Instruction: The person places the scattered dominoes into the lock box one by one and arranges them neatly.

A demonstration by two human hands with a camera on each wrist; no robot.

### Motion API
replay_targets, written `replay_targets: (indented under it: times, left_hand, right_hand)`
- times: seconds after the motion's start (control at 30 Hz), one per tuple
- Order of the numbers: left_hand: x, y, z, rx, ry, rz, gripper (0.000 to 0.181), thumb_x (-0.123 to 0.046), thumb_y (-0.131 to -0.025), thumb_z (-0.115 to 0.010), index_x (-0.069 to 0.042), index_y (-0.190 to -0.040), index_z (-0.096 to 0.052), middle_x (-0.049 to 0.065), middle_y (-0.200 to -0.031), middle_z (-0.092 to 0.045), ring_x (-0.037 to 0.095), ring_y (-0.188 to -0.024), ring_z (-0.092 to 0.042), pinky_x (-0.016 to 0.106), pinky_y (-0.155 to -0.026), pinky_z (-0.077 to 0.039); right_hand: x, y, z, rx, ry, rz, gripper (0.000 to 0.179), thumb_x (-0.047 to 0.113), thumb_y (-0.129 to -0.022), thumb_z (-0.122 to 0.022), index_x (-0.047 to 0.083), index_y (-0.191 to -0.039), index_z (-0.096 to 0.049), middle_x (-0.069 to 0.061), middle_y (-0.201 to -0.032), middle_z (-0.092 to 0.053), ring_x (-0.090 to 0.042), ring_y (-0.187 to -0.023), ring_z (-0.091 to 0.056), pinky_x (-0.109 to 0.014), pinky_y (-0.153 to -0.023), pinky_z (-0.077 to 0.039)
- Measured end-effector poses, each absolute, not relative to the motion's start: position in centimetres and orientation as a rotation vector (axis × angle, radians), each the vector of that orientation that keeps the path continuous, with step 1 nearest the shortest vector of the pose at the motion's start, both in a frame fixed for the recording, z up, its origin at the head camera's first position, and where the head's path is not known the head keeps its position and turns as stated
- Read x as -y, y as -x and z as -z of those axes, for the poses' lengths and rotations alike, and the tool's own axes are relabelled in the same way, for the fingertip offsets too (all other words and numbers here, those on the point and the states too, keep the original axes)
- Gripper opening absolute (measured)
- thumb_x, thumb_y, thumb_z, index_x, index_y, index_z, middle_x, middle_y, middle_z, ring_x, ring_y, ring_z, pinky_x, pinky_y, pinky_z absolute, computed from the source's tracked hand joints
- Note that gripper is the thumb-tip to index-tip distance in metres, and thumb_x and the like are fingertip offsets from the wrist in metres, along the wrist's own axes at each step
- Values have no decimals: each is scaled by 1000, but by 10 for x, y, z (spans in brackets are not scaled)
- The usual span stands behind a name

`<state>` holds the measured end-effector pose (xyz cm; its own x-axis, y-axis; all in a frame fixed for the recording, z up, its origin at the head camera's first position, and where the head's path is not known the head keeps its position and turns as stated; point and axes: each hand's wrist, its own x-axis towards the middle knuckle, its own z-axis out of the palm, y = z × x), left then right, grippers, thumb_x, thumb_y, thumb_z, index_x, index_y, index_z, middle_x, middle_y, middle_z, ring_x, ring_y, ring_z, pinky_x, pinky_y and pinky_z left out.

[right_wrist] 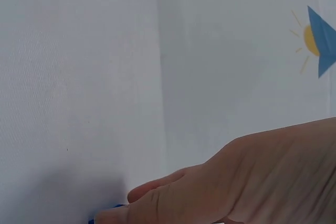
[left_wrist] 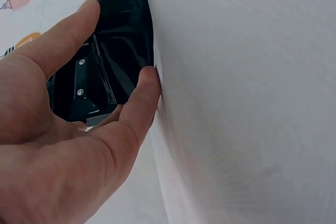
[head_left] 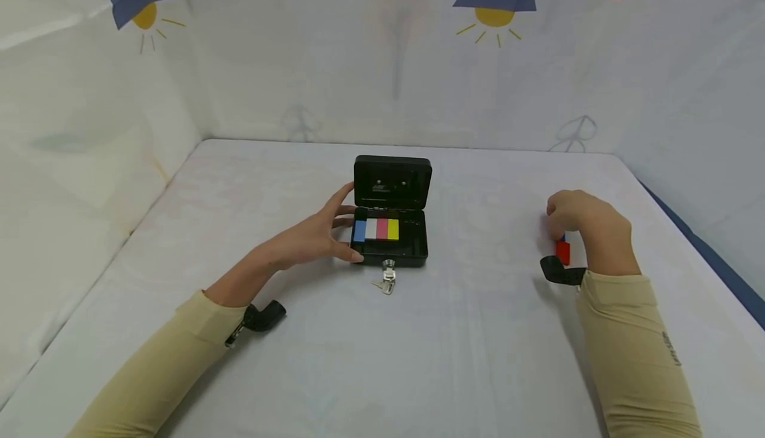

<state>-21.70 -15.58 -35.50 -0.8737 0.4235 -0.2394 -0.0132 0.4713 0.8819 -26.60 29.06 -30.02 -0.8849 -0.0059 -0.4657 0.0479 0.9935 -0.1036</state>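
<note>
A small black cash box stands with its lid raised. Blue, white, pink and yellow blocks lie side by side in its left part. My left hand holds the box at its left side, thumb at the front corner and fingers along the side wall. The left wrist view shows that thumb against the black metal. Far to the right, my right hand pinches a blue block, mostly hidden under the fingers. A red block lies just nearer than it, by the wrist.
A lock with keys hangs at the box's front. The white-covered table spreads around it, with a white curtain behind bearing lamp prints. Both wrists carry a black camera mount.
</note>
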Motion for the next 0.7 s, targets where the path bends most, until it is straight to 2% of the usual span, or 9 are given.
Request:
replay_targets:
  times: [0.3, 0.5, 0.7]
  left_hand:
    - [154, 218, 356, -2300, -355, -1375, 125, -20, -77, -87, -54, -152, 7, 0, -164, -22, 26, -152, -27, 61, -118, -26]
    - [153, 218, 355, -2312, -357, -1356, 124, -21, -76, -87, -57, -151, 6, -1, -163, -23, 25, -152, -28, 59, -119, -26]
    - [152, 220, 355, -2319, -366, -1344, 126, -23, -76, -88, -56, -151, 8, 1, -163, -23, 26, -152, -28, 59, -118, -27]
  right_hand:
    - [-286, 266, 307, -2653, -22, 148, 42, 2, -80, -58, -9, -120, -52, -30, -120, -52, -41, -100, -48, -50, -75, -49]
    - [-288, 269, 310, -2665, -23, 137, 31, 5, -84, -57, -8, -112, -56, -24, -105, -55, -35, -89, -50, -40, -67, -46]
    - [-289, 272, 310, -2683, -5, 131, 28, 9, -82, -56, -7, -105, -62, -20, -96, -56, -33, -84, -50, -38, -64, -45]
